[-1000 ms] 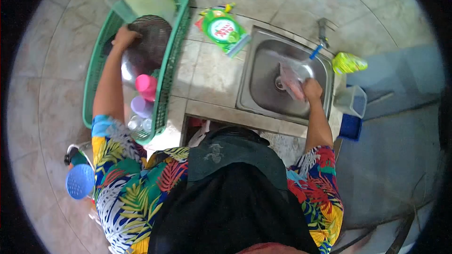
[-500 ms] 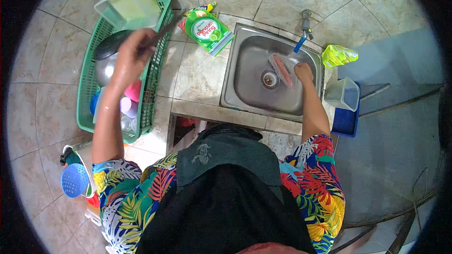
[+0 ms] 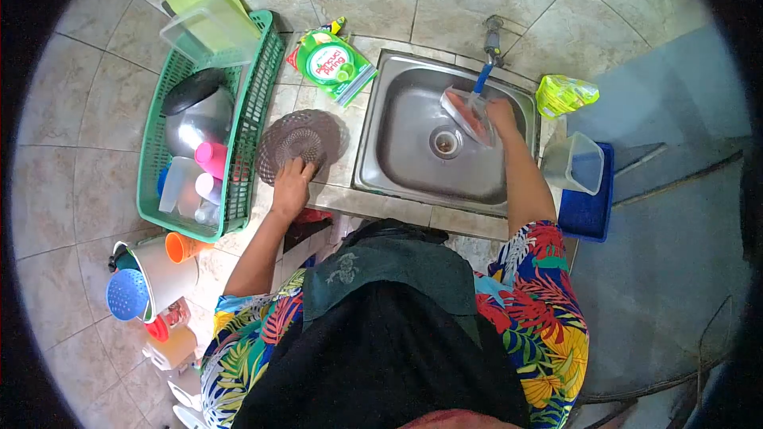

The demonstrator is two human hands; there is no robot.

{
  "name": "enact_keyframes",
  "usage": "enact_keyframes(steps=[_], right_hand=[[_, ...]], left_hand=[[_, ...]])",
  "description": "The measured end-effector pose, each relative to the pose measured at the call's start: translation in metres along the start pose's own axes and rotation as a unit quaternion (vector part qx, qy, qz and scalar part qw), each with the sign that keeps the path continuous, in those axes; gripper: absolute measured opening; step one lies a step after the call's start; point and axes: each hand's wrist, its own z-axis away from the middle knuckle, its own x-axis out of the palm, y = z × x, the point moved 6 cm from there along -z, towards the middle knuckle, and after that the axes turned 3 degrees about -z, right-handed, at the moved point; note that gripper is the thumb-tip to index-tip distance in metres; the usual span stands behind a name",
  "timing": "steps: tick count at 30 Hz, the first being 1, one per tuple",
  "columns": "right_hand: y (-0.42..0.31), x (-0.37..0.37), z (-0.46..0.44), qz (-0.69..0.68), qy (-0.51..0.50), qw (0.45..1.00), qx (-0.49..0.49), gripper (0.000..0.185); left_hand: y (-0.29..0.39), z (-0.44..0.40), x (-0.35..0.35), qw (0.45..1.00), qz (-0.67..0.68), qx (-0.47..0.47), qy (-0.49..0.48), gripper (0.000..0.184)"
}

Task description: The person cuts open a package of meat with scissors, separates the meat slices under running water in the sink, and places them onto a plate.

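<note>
A brown round plate (image 3: 300,131) with a lattice-like pattern lies on the tiled counter between the green basket and the sink. My left hand (image 3: 292,187) rests on its near part, fingers apart and stretched over the surface. In the steel sink (image 3: 397,163), my right hand (image 3: 502,119) grips the edge of a clear plastic pack (image 3: 467,115) with pinkish-red contents. The pack is tilted above the drain, close to the tap's blue lever (image 3: 482,78). What exactly is inside cannot be made out.
The green basket (image 3: 238,143) holds a metal pot, cups and clear containers. A green dish-soap pouch (image 3: 330,65) lies left of the sink. At right are a yellow packet (image 3: 566,96), a clear container (image 3: 574,163) and a blue tray (image 3: 586,218).
My left hand has come down and right from above the basket, and the plate now lies flat on the counter. In my right hand the pack has shifted slightly left and tilted.
</note>
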Motion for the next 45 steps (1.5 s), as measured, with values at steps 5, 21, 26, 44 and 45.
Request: enact_keyframes(steps=[5, 21, 26, 44, 45], right_hand=[[-0.025, 0.007, 0.005, -0.070, -0.100, 0.993, -0.004, 0.026], [-0.054, 0.026, 0.028, -0.445, -0.206, 0.862, 0.129, 0.009], [-0.025, 0.037, 0.012, -0.390, -0.181, 0.900, 0.072, 0.011], [-0.085, -0.068, 0.074, -0.148, 0.044, 0.952, -0.265, 0.010], [-0.089, -0.064, 0.077, -0.147, 0.042, 0.952, -0.267, 0.010]], left_hand=[[0.000, 0.018, 0.016, 0.996, -0.002, -0.043, -0.079, 0.041], [0.113, -0.076, 0.009, 0.954, 0.287, 0.033, 0.083, 0.050], [0.159, -0.150, 0.081, 0.887, 0.455, -0.076, -0.039, 0.057], [0.220, -0.243, 0.167, 0.680, 0.656, -0.264, -0.194, 0.033], [0.219, -0.244, 0.169, 0.687, 0.653, -0.258, -0.188, 0.032]])
